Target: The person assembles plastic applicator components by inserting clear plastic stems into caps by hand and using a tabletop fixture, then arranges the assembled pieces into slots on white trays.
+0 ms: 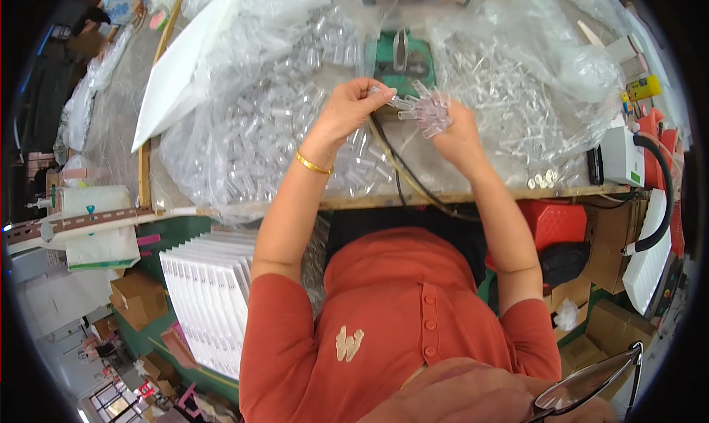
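My left hand [353, 107] pinches a small clear plastic tube [391, 97] between thumb and fingertips, close to the bunch in the other hand. Wrapped in my right hand [461, 133] is a bunch of clear plastic tubes [431, 114], their ends fanning out toward the left. Just beyond both hands stands a green machine base [405, 61] with an upright metal piece [400, 48] on it. A heap of short clear tubes [273, 128] lies on plastic sheeting to the left. Thinner clear pieces [502, 91] are piled to the right.
The wooden table edge [369, 200] runs in front of me, with dark cables [399, 161] hanging over it. Small round pieces [543, 179] lie near a black phone-like object [595, 164]. White stacked panels [207, 290] stand at lower left; a red bin [550, 224] sits under the table.
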Action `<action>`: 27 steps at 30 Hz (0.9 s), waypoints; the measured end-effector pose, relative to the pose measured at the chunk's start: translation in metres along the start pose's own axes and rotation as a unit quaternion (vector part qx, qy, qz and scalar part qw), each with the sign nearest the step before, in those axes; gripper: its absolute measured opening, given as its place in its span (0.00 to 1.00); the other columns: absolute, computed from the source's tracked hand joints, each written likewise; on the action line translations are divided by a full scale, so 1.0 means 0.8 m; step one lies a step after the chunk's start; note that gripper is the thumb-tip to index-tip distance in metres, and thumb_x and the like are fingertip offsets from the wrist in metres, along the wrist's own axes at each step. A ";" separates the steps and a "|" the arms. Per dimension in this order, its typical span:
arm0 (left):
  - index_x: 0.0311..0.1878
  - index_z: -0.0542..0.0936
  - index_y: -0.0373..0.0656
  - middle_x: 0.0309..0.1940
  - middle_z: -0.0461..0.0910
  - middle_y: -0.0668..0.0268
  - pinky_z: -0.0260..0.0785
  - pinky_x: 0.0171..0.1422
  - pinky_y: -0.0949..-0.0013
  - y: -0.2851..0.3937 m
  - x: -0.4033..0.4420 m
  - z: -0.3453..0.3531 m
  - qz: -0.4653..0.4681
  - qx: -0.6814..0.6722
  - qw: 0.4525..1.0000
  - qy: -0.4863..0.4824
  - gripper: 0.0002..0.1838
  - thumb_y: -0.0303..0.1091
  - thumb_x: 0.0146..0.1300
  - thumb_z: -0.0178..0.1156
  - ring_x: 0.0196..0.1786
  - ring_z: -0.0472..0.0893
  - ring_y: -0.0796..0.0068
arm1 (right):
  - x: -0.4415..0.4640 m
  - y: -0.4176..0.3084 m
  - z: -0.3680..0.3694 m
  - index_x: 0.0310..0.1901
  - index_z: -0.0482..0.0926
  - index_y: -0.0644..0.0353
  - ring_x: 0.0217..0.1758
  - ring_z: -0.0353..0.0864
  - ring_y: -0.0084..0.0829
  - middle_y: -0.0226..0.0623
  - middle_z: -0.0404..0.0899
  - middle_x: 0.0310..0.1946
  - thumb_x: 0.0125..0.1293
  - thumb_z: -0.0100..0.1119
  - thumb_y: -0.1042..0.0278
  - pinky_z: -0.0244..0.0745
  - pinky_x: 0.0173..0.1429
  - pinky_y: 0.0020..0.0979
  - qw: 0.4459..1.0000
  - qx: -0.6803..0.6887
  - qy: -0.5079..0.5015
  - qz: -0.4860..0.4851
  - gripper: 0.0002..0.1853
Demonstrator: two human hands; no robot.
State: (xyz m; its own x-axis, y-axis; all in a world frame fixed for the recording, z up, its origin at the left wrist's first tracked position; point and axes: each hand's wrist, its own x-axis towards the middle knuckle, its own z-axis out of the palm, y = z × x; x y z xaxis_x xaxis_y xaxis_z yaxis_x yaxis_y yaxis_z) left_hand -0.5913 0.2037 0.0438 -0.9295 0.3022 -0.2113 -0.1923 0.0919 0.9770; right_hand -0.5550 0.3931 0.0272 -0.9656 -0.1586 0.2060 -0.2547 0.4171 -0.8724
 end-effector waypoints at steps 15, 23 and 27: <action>0.36 0.80 0.35 0.30 0.81 0.63 0.69 0.33 0.74 0.046 0.103 0.000 0.288 0.043 0.948 0.125 0.11 0.28 0.48 0.64 0.30 0.77 0.78 | 0.087 0.016 0.060 0.34 0.75 0.63 0.29 0.74 0.23 0.31 0.76 0.28 0.52 0.63 0.75 0.68 0.36 0.24 0.898 0.341 0.268 0.078 0.08; 0.37 0.80 0.38 0.31 0.81 0.67 0.70 0.37 0.75 0.033 0.111 -0.001 0.325 0.045 0.936 0.125 0.17 0.33 0.42 0.70 0.32 0.78 0.79 | 0.062 0.041 0.006 0.36 0.76 0.66 0.27 0.74 0.23 0.32 0.76 0.29 0.51 0.63 0.75 0.70 0.33 0.23 0.850 0.444 0.234 0.159 0.10; 0.36 0.80 0.38 0.30 0.81 0.67 0.70 0.38 0.75 0.047 0.096 0.007 0.326 0.065 0.931 0.154 0.16 0.33 0.42 0.70 0.32 0.78 0.79 | 0.049 0.027 -0.002 0.37 0.77 0.67 0.26 0.74 0.24 0.33 0.77 0.29 0.50 0.64 0.75 0.70 0.32 0.23 0.856 0.443 0.199 0.178 0.12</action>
State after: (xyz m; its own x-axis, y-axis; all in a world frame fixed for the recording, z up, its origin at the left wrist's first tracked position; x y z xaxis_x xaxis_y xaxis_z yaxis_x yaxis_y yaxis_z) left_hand -0.6683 0.2357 0.0639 -0.8856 0.0498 0.4617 0.4644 0.1046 0.8794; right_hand -0.5983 0.3976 0.0170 -0.9601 0.2281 -0.1617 0.0289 -0.4941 -0.8689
